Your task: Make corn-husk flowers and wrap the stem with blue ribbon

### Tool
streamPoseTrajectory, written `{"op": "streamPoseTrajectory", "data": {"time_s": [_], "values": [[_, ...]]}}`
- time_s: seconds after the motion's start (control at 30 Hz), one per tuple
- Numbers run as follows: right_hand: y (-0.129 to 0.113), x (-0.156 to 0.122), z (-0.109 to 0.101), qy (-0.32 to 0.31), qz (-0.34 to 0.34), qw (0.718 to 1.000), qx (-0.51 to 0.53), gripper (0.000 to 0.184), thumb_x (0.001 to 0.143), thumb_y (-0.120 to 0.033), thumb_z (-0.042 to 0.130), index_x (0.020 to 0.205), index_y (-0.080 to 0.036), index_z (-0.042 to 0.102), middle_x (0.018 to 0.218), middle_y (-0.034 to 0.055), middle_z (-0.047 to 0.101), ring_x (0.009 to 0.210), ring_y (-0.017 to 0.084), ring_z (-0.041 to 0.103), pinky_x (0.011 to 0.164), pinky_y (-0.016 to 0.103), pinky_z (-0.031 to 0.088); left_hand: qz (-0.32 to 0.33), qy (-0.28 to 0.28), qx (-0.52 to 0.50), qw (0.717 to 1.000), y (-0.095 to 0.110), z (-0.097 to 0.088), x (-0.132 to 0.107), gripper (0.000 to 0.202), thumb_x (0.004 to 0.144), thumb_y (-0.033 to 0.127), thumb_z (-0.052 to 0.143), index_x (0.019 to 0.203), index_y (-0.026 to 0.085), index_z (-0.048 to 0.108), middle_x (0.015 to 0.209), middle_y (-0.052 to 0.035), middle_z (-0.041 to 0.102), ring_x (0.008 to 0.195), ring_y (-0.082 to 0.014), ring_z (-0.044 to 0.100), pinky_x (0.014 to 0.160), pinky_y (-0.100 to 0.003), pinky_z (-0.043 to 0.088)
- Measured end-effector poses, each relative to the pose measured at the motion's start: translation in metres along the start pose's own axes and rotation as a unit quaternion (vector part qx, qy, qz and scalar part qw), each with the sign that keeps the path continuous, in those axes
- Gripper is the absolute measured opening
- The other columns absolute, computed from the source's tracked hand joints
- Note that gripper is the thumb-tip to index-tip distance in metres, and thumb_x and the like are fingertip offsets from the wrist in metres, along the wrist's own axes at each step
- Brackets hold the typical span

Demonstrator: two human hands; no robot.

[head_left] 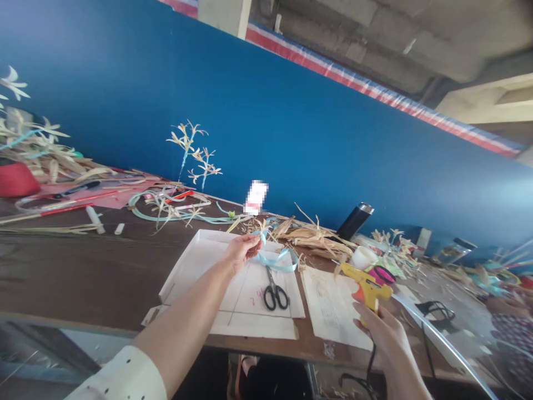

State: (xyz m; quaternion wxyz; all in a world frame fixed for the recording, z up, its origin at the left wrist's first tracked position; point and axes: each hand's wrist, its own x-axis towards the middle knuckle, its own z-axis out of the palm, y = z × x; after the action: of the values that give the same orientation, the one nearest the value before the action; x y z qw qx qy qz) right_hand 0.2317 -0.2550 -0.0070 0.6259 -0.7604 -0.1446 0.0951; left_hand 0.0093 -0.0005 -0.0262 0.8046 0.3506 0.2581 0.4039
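Note:
Pinched in the fingers of my left hand (244, 250) is a small pale husk flower (262, 226), with a light blue ribbon (278, 261) trailing from it to the right. Below lies a white opened-out cardboard sheet (208, 278), bearing black-handled scissors (275, 295) with closed blades. My right hand (385, 328) is wrapped around the grip of a yellow glue gun (364, 282), its nozzle pointing up and left. Under the glue gun is a sheet of paper (328, 311) with writing. A dark cord hangs below my right hand.
Dried husks (310, 239) and a black flask (355, 221) are at the table's back. Finished flower stems (185, 141) stand against the blue wall (291, 144). Pale tubing (141, 208) lies at left, a white roll (363, 257) at right. Another person's patterned sleeve (514, 339) shows far right.

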Motion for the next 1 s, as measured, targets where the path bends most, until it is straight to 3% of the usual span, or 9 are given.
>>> {"op": "streamPoseTrajectory", "data": {"time_s": [0.1, 0.23, 0.3, 0.43, 0.63, 0.83, 1.0], "values": [[-0.011, -0.007, -0.002, -0.031, 0.008, 0.999, 0.037, 0.04, 0.042, -0.029, 0.084, 0.076, -0.014, 0.069, 0.074, 0.0018, 0.064, 0.06, 0.013, 0.056, 0.054, 0.024, 0.056, 0.0, -0.001, -0.004, 1.0, -0.001, -0.001, 0.001, 0.012, 0.067, 0.018, 0.073, 0.075, 0.011, 0.068, 0.068, -0.0057, 0.066, 0.058, -0.0089, 0.06, 0.055, -0.017, 0.046], [-0.028, -0.023, 0.007, -0.078, 0.002, 0.995, 0.069, 0.05, 0.042, -0.031, 0.085, 0.087, -0.016, 0.068, 0.088, 0.0057, 0.066, 0.073, 0.021, 0.062, 0.056, 0.03, 0.058, 0.003, -0.016, -0.012, 1.0, -0.002, -0.002, 0.003, 0.014, 0.068, 0.019, 0.073, 0.077, 0.01, 0.068, 0.066, -0.0058, 0.065, 0.057, -0.0087, 0.058, 0.054, -0.018, 0.044], [-0.035, -0.031, 0.015, -0.103, 0.002, 0.994, 0.04, 0.052, 0.043, -0.036, 0.085, 0.087, -0.015, 0.067, 0.08, 0.0065, 0.066, 0.064, 0.019, 0.061, 0.044, 0.025, 0.051, 0.007, -0.024, -0.016, 1.0, -0.003, -0.002, 0.004, 0.015, 0.067, 0.02, 0.073, 0.076, 0.01, 0.068, 0.066, -0.0054, 0.065, 0.057, -0.0087, 0.058, 0.054, -0.018, 0.043], [-0.046, -0.048, 0.035, -0.163, -0.029, 0.986, -0.029, 0.041, 0.051, -0.044, 0.082, 0.073, -0.015, 0.062, 0.051, -0.0018, 0.054, 0.04, 0.008, 0.04, 0.035, 0.019, 0.031, 0.014, -0.032, -0.012, 0.999, 0.0, -0.001, 0.002, 0.016, 0.068, 0.023, 0.073, 0.076, 0.011, 0.067, 0.067, -0.0048, 0.065, 0.057, -0.0086, 0.057, 0.056, -0.019, 0.043], [-0.058, -0.071, 0.062, -0.205, -0.103, 0.972, -0.057, 0.049, 0.06, -0.06, 0.069, 0.047, -0.018, 0.049, 0.047, -0.0008, 0.045, 0.046, 0.01, 0.037, 0.042, 0.023, 0.03, 0.018, -0.029, -0.027, 0.999, 0.006, 0.003, -0.005, 0.022, 0.064, 0.024, 0.076, 0.078, 0.009, 0.067, 0.068, -0.0062, 0.065, 0.061, -0.0101, 0.059, 0.059, -0.021, 0.043], [-0.061, -0.084, 0.079, -0.244, -0.111, 0.963, -0.003, 0.046, 0.068, -0.054, 0.068, 0.047, -0.019, 0.046, 0.049, -0.001, 0.042, 0.048, 0.01, 0.037, 0.043, 0.023, 0.029, 0.024, -0.035, -0.016, 0.999, 0.01, 0.006, -0.01, 0.029, 0.059, 0.029, 0.079, 0.078, 0.01, 0.067, 0.068, -0.0057, 0.064, 0.06, -0.0103, 0.058, 0.058, -0.022, 0.043], [-0.073, -0.089, 0.082, -0.23, -0.113, 0.966, 0.017, 0.045, 0.067, -0.051, 0.07, 0.047, -0.02, 0.044, 0.048, -0.0019, 0.041, 0.048, 0.011, 0.038, 0.045, 0.024, 0.031, 0.041, -0.02, 0.007, 0.999, 0.019, 0.02, -0.014, 0.028, 0.058, 0.031, 0.079, 0.07, 0.009, 0.066, 0.065, -0.0057, 0.063, 0.059, -0.0103, 0.057, 0.057, -0.023, 0.043]]}}
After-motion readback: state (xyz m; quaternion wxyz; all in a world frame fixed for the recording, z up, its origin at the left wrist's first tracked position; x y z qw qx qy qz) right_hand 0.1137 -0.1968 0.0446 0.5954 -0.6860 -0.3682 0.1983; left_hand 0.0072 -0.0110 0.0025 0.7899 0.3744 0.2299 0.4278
